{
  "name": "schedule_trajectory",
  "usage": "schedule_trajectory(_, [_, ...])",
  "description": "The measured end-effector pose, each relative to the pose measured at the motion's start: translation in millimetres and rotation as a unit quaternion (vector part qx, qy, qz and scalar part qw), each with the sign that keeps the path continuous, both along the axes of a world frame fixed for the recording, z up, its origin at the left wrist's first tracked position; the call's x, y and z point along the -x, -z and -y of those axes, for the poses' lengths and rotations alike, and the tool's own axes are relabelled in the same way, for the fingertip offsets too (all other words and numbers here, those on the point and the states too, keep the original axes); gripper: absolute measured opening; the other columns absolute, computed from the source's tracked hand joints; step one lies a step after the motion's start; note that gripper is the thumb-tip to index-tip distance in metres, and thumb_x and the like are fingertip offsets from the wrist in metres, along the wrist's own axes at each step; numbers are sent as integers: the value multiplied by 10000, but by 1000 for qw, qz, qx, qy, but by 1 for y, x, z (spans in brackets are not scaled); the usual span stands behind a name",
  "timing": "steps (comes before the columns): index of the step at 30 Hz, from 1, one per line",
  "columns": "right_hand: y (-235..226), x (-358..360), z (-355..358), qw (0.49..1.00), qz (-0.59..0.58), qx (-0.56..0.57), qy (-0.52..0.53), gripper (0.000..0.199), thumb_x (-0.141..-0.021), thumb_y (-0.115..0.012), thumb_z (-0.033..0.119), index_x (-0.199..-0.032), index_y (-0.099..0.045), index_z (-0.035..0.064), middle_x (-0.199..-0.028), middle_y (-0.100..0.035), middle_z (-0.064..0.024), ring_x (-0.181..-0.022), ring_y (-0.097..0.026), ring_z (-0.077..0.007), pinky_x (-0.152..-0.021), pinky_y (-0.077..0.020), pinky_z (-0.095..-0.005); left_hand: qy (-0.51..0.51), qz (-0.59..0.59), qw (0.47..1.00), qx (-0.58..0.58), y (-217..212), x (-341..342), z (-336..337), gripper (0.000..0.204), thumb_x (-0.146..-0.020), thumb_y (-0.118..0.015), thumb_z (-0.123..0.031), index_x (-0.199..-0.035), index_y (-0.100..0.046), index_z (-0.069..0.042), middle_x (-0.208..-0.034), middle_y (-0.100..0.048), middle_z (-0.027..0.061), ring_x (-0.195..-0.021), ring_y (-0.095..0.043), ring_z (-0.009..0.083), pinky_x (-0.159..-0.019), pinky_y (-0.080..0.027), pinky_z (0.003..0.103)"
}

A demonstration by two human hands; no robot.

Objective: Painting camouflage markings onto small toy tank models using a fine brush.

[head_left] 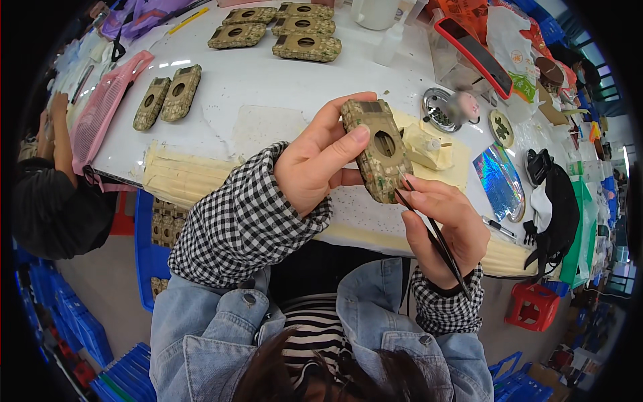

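Observation:
A camouflage-painted model tank hull [384,151] with a round opening in its top is held up over the table's front edge. My left hand [315,151] is closed on its left side, the thumb pressed on top. Between the fingers of my right hand [450,231] are dark tweezers [439,238], their tips at the hull's lower end. Whether the tips grip a small part cannot be made out. Close by on the right are a cream-coloured block [429,147] with a small stick on it and a round metal dish [439,107] of small dark green parts.
Two similar hulls [181,92] lie at the left, and several more [307,47] stand at the back. To the right are a red-edged phone [474,57], a shiny holographic sheet [499,181] and a black pouch [559,208]. Another person's arm [61,134] shows at far left.

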State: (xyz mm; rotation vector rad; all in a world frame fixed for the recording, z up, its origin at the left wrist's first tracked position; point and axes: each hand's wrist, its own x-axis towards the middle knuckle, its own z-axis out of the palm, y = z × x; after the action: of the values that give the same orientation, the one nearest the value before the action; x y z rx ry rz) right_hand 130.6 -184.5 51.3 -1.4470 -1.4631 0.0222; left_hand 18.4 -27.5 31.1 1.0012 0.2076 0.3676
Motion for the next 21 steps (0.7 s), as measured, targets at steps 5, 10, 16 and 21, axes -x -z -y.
schedule_trajectory(5, [0, 2, 0, 1000, -14, 14, 9, 248, -695, -711, -68, -913, -608, -9, -851, -667, -125, -913, -655, -289, -786, -521, -353, -5, -1, 1000, -6, 0, 0, 0, 480, -969, -394, -238, -1395, -246, -74, -1297, -445, 88, -1151, -502, 195, -914, -464, 363])
schedule_trajectory(10, [0, 3, 0, 1000, -19, 7, 15, 244, -695, -705, -77, -909, -609, -11, -845, -665, -125, -907, -657, -290, -785, -521, -355, 0, -7, 1000, 2, 0, 1, -1, 466, -975, -381, -237, -1394, -251, -78, -1289, -456, 83, -1143, -508, 186, -908, -467, 353])
schedule_trajectory(16, [0, 2, -1, 1000, -21, 5, 12, 239, -693, -708, -79, -903, -613, -14, -838, -662, -125, -898, -659, -288, -785, -522, -356, -3, -5, 1000, 4, 0, 0, 0, 458, -979, -372, -232, -1393, -252, -77, -1288, -457, 85, -1143, -509, 186, -915, -462, 356])
schedule_trajectory(21, [1, 3, 0, 1000, -20, 8, 20, 239, -693, -714, -72, -902, -616, -13, -838, -661, -124, -894, -660, -287, -784, -523, -355, -3, -4, 1000, 2, 0, 0, 0, 462, -979, -374, -233, -1394, -248, -76, -1291, -453, 88, -1146, -507, 189, -922, -457, 364])
